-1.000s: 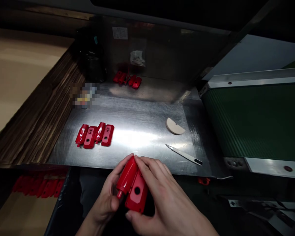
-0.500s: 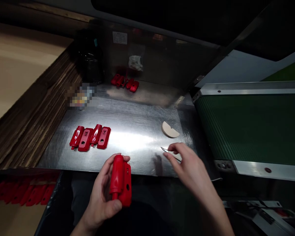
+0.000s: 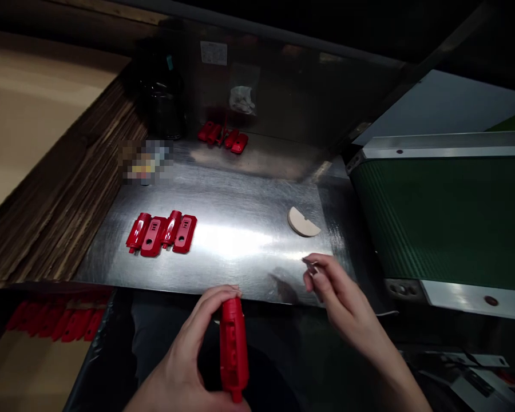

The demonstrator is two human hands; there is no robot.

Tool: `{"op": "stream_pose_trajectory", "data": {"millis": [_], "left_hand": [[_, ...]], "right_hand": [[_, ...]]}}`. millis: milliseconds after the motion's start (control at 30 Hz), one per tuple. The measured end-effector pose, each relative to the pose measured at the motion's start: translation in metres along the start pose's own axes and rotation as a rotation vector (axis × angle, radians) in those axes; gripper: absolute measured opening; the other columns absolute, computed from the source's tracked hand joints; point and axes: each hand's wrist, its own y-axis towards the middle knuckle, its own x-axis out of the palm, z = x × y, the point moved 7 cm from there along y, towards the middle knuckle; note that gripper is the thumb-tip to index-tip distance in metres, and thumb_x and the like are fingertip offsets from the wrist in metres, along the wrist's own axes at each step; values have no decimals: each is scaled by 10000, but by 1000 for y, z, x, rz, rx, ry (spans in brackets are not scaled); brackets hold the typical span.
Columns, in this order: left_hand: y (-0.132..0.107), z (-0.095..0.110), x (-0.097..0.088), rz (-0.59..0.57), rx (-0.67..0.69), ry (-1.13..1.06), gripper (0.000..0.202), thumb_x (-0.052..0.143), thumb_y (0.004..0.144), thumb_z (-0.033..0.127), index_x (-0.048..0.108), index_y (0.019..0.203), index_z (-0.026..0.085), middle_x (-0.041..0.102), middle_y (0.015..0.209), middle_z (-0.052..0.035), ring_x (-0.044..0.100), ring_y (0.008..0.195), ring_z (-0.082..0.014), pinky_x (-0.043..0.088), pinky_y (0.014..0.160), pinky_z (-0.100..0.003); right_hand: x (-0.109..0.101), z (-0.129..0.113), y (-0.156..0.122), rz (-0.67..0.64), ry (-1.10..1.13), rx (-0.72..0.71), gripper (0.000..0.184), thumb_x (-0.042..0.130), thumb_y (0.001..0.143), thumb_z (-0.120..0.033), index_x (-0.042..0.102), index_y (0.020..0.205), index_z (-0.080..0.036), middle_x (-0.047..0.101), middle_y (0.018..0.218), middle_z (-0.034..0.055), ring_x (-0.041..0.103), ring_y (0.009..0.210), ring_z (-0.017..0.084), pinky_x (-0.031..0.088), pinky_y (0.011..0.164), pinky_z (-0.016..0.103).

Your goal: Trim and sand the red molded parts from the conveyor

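My left hand [image 3: 189,360] grips a red plastic part [image 3: 234,349] by its two ends, in front of the metal table's near edge. The part stands on end with a narrow, recessed side towards me. In my right hand [image 3: 339,292] is a small trimming knife [image 3: 311,263], pinched between thumb and fingers; only its tip area shows. That hand hovers above the table's right part, apart from the red part. Several joined red plastic parts [image 3: 161,233] lie on the table to the left. A pale half-round piece [image 3: 302,223] lies beyond my right hand.
More red parts [image 3: 223,137] lie at the table's back. Stacked cardboard [image 3: 81,166] borders the left side, and a green conveyor belt [image 3: 450,223] the right. A dark bottle [image 3: 165,109] stands at the back left. Below left, red parts [image 3: 60,320] lie on cardboard.
My left hand has turned the red part so a narrower side shows, and moved it right and down. My right hand has shifted right, its fingers curling around the knife. The view has tilted slightly.
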Motion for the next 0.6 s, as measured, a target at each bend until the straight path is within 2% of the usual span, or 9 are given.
{"op": "stream_pose_trajectory", "data": {"millis": [67, 133, 233, 367, 500, 600], "left_hand": [[0, 10, 2, -34, 43, 28, 1131, 1010, 716, 473, 366, 1646, 494, 491, 1690, -90, 473, 1568, -400, 396, 1285, -580], [-1, 19, 3, -58, 61, 74, 1153, 1024, 708, 394, 360, 1645, 494, 516, 1681, -71, 502, 1553, -370, 424, 1285, -521], [-4, 31, 4, -65, 66, 119, 1121, 1022, 717, 354, 395, 1637, 481, 559, 1649, -58, 545, 1520, -354, 457, 1273, -475], [-8, 42, 5, -35, 104, 126, 1007, 970, 788, 376, 441, 1644, 420, 598, 1614, -89, 588, 1478, -373, 505, 1236, -467], [-9, 50, 5, 19, 138, 118, 901, 918, 844, 432, 480, 1631, 406, 627, 1587, -83, 625, 1440, -361, 520, 1222, -443], [-9, 54, 6, 18, 145, 125, 889, 910, 858, 403, 473, 1632, 406, 628, 1588, -72, 624, 1441, -353, 509, 1232, -438]], "right_hand": [[11, -36, -10, -189, 127, -70, 265, 443, 1170, -469, 628, 1209, -284, 706, 1008, 7, 693, 918, 188, 534, 826, 284], [22, -68, -17, -354, 179, -138, 277, 458, 1174, -436, 661, 1073, -276, 702, 982, -12, 694, 913, 170, 521, 839, 272], [31, -97, -22, -477, 121, -176, 314, 400, 1188, -373, 633, 1007, -266, 680, 923, -38, 668, 822, 153, 501, 786, 280], [38, -112, -23, -550, 22, -211, 285, 384, 1185, -334, 626, 1044, -279, 709, 956, -54, 668, 819, 157, 478, 765, 298], [41, -119, -24, -596, -21, -248, 292, 393, 1170, -314, 544, 926, -259, 655, 872, -71, 610, 721, 131, 417, 680, 304], [41, -121, -24, -581, -61, -269, 300, 402, 1158, -305, 509, 883, -248, 636, 835, -71, 579, 678, 129, 369, 632, 319]]}}
